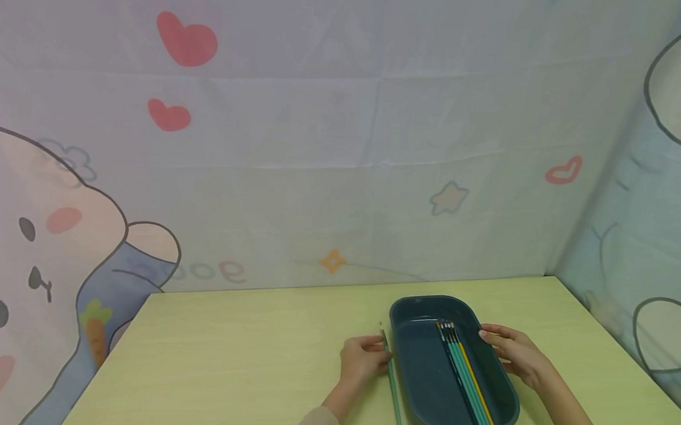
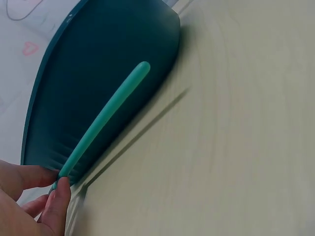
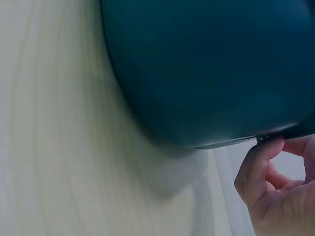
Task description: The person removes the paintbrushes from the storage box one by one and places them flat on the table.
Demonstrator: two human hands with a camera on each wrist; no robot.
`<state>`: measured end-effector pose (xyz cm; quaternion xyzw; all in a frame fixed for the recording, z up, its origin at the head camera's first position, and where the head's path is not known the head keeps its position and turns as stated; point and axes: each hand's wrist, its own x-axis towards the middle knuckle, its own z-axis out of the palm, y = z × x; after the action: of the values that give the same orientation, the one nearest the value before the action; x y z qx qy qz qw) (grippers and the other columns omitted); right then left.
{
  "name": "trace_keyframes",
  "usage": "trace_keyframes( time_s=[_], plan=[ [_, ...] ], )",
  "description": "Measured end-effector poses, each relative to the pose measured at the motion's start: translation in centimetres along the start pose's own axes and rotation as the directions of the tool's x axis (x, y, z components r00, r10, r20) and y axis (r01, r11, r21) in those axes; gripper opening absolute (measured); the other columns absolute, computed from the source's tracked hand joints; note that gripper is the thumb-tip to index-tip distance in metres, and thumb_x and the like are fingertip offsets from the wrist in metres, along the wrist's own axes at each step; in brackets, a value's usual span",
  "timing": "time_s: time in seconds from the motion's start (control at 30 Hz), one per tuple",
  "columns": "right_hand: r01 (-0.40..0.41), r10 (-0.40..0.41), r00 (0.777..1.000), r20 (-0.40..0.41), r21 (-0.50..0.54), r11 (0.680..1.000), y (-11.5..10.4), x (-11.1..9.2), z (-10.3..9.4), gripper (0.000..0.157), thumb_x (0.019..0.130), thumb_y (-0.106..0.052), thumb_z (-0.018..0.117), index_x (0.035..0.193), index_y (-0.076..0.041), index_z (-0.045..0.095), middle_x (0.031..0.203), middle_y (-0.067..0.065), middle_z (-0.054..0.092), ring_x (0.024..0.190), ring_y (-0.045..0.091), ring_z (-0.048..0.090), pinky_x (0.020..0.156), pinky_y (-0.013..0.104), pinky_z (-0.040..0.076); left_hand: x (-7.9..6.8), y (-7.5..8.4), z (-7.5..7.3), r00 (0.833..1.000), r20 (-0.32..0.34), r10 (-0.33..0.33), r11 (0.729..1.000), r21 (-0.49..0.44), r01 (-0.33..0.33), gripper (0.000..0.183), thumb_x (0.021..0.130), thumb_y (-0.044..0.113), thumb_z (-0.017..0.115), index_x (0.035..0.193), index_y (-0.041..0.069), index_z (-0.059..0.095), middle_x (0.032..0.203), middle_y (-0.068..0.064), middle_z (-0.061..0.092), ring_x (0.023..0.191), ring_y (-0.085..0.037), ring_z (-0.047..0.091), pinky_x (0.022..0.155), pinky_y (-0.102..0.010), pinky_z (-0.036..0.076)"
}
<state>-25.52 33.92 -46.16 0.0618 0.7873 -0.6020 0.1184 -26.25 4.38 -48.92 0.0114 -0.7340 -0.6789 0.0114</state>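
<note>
My left hand (image 1: 360, 361) pinches a slim green paintbrush (image 1: 394, 395) between thumb and fingers, close to the left wall of a dark blue-green tray (image 1: 424, 384). In the left wrist view the brush's rounded handle end (image 2: 142, 69) points away from the hand, above its shadow on the table. My right hand (image 1: 520, 357) holds the tray's right rim, with curled fingers (image 3: 263, 160) against the edge in the right wrist view. Inside the tray several paintbrushes (image 1: 470, 380) lie side by side, with dark, green and yellow handles and their tips toward the far end.
The tray stands on a pale yellow-green table (image 1: 240, 355), toward its right side. Behind the table hangs a light cloth backdrop (image 1: 298, 140) printed with hearts, a star and cartoon animals, which also runs along the right side.
</note>
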Motion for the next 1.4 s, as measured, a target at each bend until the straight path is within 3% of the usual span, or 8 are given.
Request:
trace_keyframes(
  time_s=[0.2, 0.47, 0.63, 1.07, 1.3, 1.4],
  plan=[
    [-0.002, 0.002, 1.000, -0.001, 0.000, 1.000, -0.03, -0.04, 0.02, 0.067, 0.098, -0.037, 0.052, 0.143, 0.008, 0.030, 0.121, 0.011, 0.063, 0.095, 0.011, 0.064, 0.076, 0.031, 0.058, 0.15, -0.42, 0.21, 1.000, -0.006, 0.022, 1.000, 0.021, -0.022, 0.034, 0.070, -0.012, 0.072, 0.104, -0.013, 0.067, 0.086, -0.022, 0.071, 0.063, -0.024, 0.072, 0.054, -0.025, 0.059],
    [-0.005, 0.005, 1.000, -0.001, 0.001, 1.000, -0.35, -0.14, 0.15, 0.068, 0.097, -0.038, 0.053, 0.144, 0.006, 0.031, 0.128, 0.017, 0.057, 0.095, 0.010, 0.064, 0.077, 0.031, 0.057, -0.07, -0.08, 0.14, 0.996, -0.014, 0.091, 0.986, 0.140, -0.088, 0.032, 0.070, -0.011, 0.072, 0.101, -0.012, 0.068, 0.082, -0.019, 0.072, 0.062, -0.022, 0.071, 0.054, -0.022, 0.058],
    [0.006, -0.006, 1.000, 0.000, -0.007, 1.000, -0.30, -0.14, 0.08, 0.068, 0.098, -0.039, 0.052, 0.144, 0.006, 0.031, 0.131, 0.020, 0.055, 0.096, 0.010, 0.064, 0.077, 0.031, 0.058, 0.01, -0.20, 0.18, 0.995, -0.014, 0.102, 0.981, 0.166, -0.098, 0.032, 0.069, -0.011, 0.073, 0.100, -0.012, 0.068, 0.080, -0.018, 0.072, 0.061, -0.021, 0.071, 0.054, -0.022, 0.058],
    [0.017, -0.016, 1.000, 0.017, -0.011, 1.000, 0.00, -0.14, 0.03, 0.067, 0.100, -0.037, 0.048, 0.145, 0.008, 0.027, 0.139, 0.030, 0.044, 0.098, 0.012, 0.064, 0.078, 0.032, 0.058, -0.07, -0.46, 0.85, 0.983, -0.094, 0.158, 0.926, 0.361, -0.114, 0.030, 0.064, -0.002, 0.077, 0.094, -0.004, 0.073, 0.076, -0.009, 0.073, 0.068, -0.015, 0.067, 0.060, -0.026, 0.057],
    [0.015, -0.014, 1.000, 0.014, -0.008, 1.000, -0.07, -0.27, 0.17, 0.067, 0.099, -0.037, 0.049, 0.145, 0.007, 0.028, 0.141, 0.032, 0.040, 0.098, 0.012, 0.064, 0.077, 0.032, 0.058, -0.27, -0.25, 0.96, 0.978, -0.104, 0.182, 0.905, 0.406, -0.126, 0.029, 0.063, -0.003, 0.076, 0.092, -0.003, 0.074, 0.075, -0.009, 0.073, 0.069, -0.017, 0.068, 0.058, -0.027, 0.057],
    [0.012, -0.012, 1.000, 0.015, -0.006, 1.000, -0.04, -0.24, 0.15, 0.068, 0.099, -0.038, 0.050, 0.145, 0.006, 0.029, 0.142, 0.032, 0.040, 0.098, 0.012, 0.064, 0.077, 0.032, 0.058, -0.27, -0.48, 0.97, 0.970, -0.105, 0.221, 0.896, 0.414, -0.159, 0.028, 0.062, -0.003, 0.074, 0.090, -0.003, 0.074, 0.074, -0.009, 0.072, 0.067, -0.016, 0.068, 0.055, -0.026, 0.056]
  ],
)
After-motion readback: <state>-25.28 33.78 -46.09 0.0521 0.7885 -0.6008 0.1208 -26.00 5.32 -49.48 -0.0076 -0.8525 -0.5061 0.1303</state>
